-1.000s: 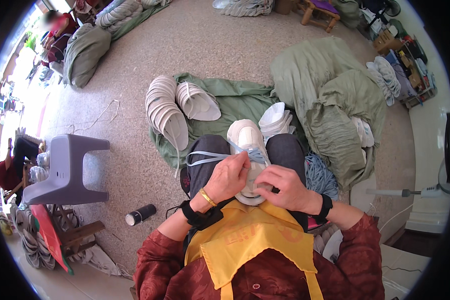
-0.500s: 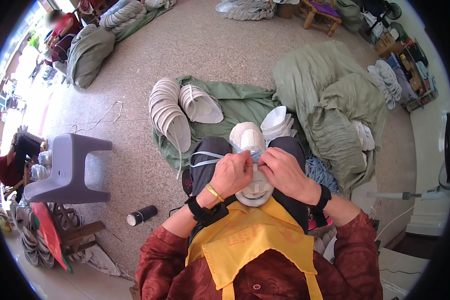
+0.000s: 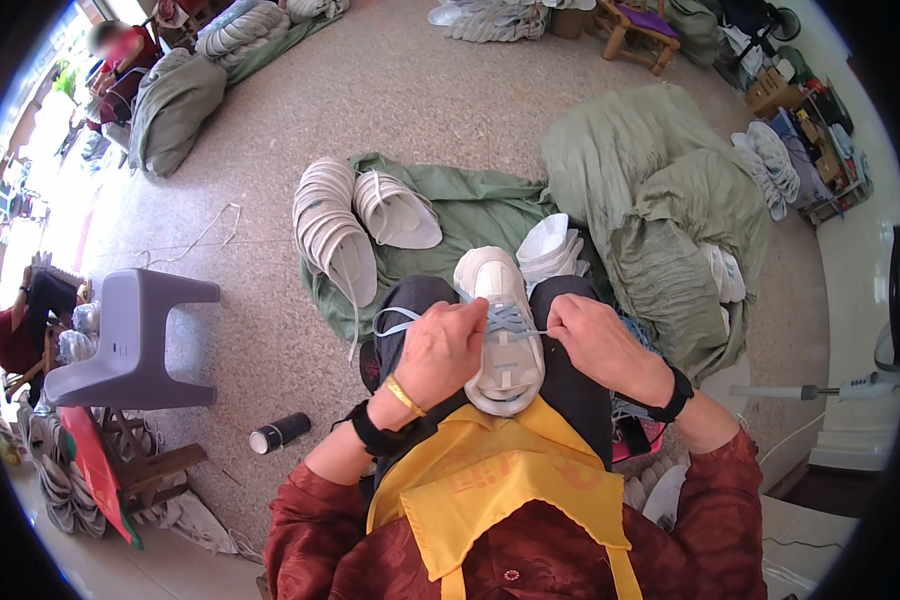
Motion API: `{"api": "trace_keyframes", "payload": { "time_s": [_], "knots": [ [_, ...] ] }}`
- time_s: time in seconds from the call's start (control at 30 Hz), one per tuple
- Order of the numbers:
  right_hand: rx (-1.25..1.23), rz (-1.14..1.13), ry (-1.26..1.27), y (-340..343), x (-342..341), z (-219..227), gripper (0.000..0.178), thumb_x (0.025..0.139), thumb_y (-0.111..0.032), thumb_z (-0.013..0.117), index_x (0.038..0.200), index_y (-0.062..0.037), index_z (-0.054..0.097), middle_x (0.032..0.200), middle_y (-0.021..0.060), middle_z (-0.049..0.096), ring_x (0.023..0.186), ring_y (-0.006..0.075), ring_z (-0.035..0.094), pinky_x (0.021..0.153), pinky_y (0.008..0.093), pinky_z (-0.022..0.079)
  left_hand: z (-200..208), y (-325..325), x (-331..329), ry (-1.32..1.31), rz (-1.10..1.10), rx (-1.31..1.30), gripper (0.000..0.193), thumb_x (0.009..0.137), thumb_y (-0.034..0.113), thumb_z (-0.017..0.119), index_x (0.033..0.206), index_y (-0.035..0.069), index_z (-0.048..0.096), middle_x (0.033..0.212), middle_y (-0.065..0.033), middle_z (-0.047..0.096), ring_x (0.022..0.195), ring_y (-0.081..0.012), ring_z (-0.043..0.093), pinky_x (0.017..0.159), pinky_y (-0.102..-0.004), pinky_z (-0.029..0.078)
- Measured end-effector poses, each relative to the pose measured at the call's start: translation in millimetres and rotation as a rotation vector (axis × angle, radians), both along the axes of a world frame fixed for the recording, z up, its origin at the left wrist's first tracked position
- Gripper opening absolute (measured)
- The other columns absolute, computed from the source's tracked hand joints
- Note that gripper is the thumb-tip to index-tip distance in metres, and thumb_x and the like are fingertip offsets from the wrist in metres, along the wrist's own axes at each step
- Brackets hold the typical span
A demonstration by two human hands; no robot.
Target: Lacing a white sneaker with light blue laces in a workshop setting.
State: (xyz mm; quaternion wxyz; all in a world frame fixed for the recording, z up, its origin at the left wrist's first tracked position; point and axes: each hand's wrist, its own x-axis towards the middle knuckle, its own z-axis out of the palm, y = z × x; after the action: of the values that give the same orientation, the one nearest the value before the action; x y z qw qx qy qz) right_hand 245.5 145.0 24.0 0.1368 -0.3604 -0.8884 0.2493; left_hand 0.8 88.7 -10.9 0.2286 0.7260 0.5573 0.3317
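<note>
A white sneaker upper (image 3: 510,382) rests between my knees, its rounded toe pointing away from me. Pale blue shoelace (image 3: 508,319) criss-crosses its middle. On its left side my left hand (image 3: 432,350) pinches the lace, and a loop of it sticks out to the left past the knuckles. My right hand (image 3: 602,345) is at the other side, with thumb and finger closed on a stretch of lace pulled taut from the eyelets. Just beyond the toe lie some stacked white uppers (image 3: 550,248).
Nested stacks of uppers (image 3: 325,225) lie on a green cloth (image 3: 460,195) ahead. A large green sack (image 3: 660,190) bulges at the right. Left of me are a grey plastic stool (image 3: 135,335) and a black bottle (image 3: 281,432). Two people sit at the far left.
My hands have moved apart from the middle of the upper, the right one outward to the right with the lace. The crossed lacing is now uncovered.
</note>
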Motion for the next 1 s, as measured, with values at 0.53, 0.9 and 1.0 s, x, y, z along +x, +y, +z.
{"api": "trace_keyframes", "payload": {
  "time_s": [0.53,0.9,1.0],
  "knots": [
    [-0.294,-0.328,0.22,3,23,-4,0.009,0.094,-0.005,0.064,0.088,0.0005,0.062,0.07,0.0094,0.065,0.062,0.0156,0.064,0.058,0.0313,0.05,18,1,-87,-0.403,0.039,-0.259,0.005,0.091,0.004,0.066,0.089,0.003,0.062,0.079,0.0007,0.062,0.078,-0.0104,0.059,0.071,-0.0269,0.047],
    [-0.908,-0.62,1.082,18,103,-12,0.015,0.107,-0.018,0.056,0.103,-0.0045,0.06,0.117,0.0173,0.072,0.081,0.0122,0.068,0.072,0.0247,0.057,24,12,-76,-0.842,-0.097,-0.495,0.006,0.099,0.007,0.065,0.096,0.005,0.061,0.087,0.0031,0.058,0.082,-0.0063,0.056,0.076,-0.0227,0.046],
    [-0.872,-0.696,1.235,24,133,-18,0.016,0.107,-0.019,0.056,0.108,-0.004,0.063,0.117,0.017,0.072,0.085,0.0137,0.069,0.075,0.0258,0.059,10,11,-64,-0.877,-0.127,-0.521,0.005,0.1,0.006,0.064,0.097,0.005,0.06,0.087,0.003,0.058,0.083,-0.0062,0.056,0.077,-0.0227,0.046]
  ]
}}
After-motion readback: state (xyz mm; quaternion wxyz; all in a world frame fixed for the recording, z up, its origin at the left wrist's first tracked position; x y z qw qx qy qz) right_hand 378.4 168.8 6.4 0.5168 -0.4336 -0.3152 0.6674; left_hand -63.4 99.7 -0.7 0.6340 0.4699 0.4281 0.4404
